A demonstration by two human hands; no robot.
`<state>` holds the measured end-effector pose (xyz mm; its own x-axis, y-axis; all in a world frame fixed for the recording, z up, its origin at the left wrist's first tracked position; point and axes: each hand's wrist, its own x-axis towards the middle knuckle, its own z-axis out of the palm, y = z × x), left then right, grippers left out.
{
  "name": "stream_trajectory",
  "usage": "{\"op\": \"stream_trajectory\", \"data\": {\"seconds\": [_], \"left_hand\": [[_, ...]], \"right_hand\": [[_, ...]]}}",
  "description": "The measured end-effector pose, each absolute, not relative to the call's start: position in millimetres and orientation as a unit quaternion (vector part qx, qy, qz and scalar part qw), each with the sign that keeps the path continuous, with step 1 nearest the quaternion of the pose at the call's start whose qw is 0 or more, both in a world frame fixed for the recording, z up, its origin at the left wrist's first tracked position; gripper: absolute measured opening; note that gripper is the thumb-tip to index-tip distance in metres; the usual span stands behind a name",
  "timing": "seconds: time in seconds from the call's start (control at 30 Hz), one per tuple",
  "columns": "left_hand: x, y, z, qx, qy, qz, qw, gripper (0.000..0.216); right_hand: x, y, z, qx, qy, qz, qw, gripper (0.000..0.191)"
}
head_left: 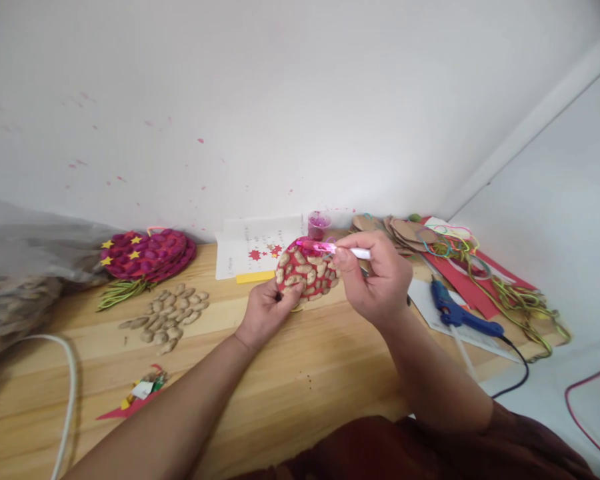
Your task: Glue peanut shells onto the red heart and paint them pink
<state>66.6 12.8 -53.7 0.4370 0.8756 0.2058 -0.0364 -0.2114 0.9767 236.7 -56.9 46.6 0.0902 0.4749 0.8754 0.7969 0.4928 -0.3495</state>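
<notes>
My left hand [270, 310] grips the lower left edge of a red disc covered with peanuts [310, 275], holding it tilted above the table. In my right hand [377, 277] is a white-handled paintbrush [353, 252], its bristles stained magenta and lying against the disc's top edge. That top edge shows magenta colour, while the other peanuts are bare tan shells. Just behind the disc stands a clear cup [319, 224] stained with magenta paint. Loose peanuts [167, 313] lie in a pile left of my left hand.
Magenta peanut discs with yellow stars [153, 257] lean at the back left, near a plastic bag of peanuts [15, 293]. A blue glue gun [463, 317] with a cord lies right, beside green cords [517, 300] and cardboard discs [410, 235]. A printed sheet [230, 248] rests by the wall.
</notes>
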Motion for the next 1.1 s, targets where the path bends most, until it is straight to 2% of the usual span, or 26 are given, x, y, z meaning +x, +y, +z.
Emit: {"op": "stream_trajectory", "data": {"seconds": [0.5,0.9,1.1], "left_hand": [[67,10,-43,0.598,0.315,0.407,0.614,0.042],[66,11,-42,0.596,0.319,0.403,0.617,0.050],[66,12,-43,0.591,0.313,0.397,0.628,0.052]], "right_hand": [[232,-54,39,-0.479,-0.667,-0.159,0.548,0.013],[231,-53,38,-0.492,-0.677,-0.157,0.525,0.008],[233,-52,37,-0.482,-0.670,-0.169,0.539,0.012]]}}
